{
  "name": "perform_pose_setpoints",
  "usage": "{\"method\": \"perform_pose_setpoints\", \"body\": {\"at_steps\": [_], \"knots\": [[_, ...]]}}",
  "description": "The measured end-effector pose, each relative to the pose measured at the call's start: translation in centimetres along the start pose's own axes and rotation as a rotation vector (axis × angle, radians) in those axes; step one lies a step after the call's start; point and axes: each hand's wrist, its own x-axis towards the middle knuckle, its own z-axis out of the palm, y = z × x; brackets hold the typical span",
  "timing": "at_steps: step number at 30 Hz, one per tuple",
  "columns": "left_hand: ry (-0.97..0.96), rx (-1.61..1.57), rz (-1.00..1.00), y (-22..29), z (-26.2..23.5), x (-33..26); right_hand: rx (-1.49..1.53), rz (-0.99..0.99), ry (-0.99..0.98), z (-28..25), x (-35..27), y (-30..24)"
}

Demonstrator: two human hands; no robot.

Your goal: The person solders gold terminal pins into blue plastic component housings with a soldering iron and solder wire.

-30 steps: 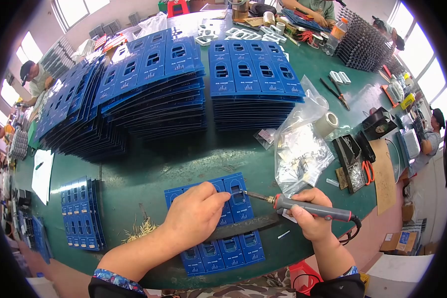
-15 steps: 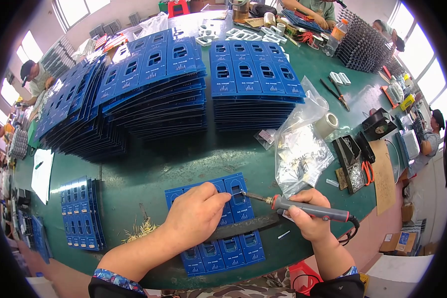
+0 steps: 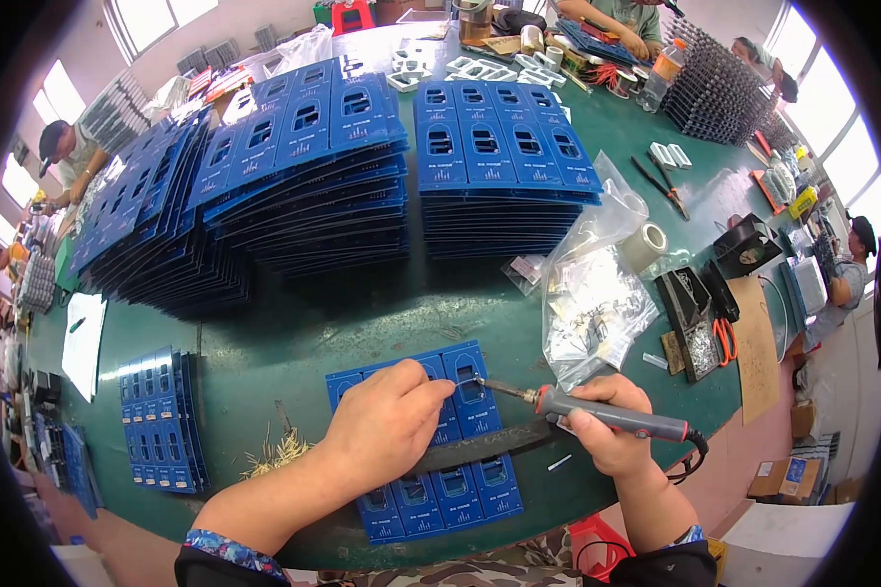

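Observation:
In front of me lies a blue circuit board panel (image 3: pixel 442 503) with rows of cut-out windows. A dark strip (image 3: pixel 489 445) crosses over its middle. My right hand (image 3: pixel 609 427) grips a grey soldering iron (image 3: pixel 625 418), its metal tip resting at a window in the panel's upper right. My left hand (image 3: pixel 387 423) is closed over the upper part of the panel, thumb and forefinger pinched close to the iron's tip. Whatever that pinch holds is too small to make out. Beside my left forearm is a small heap of thin pale pieces (image 3: pixel 282 452).
Tall stacks of blue panels (image 3: pixel 303 186) (image 3: pixel 504 220) stand at the back, and a smaller stack (image 3: pixel 157 430) at the left. A clear bag of small metal parts (image 3: pixel 597 318), a black tray (image 3: pixel 693 333), orange-handled scissors (image 3: pixel 725 342) and pliers (image 3: pixel 668 186) lie to the right. Co-workers sit around.

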Motion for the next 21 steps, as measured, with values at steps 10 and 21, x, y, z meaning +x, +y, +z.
{"method": "perform_pose_setpoints", "body": {"at_steps": [10, 21], "knots": [[-0.022, 0.014, -0.009, 0.03, -0.08, 0.14, -0.019, -0.032, -0.024, 0.01, 0.27, -0.10], [0.008, 0.009, 0.023, 0.30, -0.32, 0.01, 0.090, 0.064, 0.085, -0.40, -0.22, -0.40]]}}
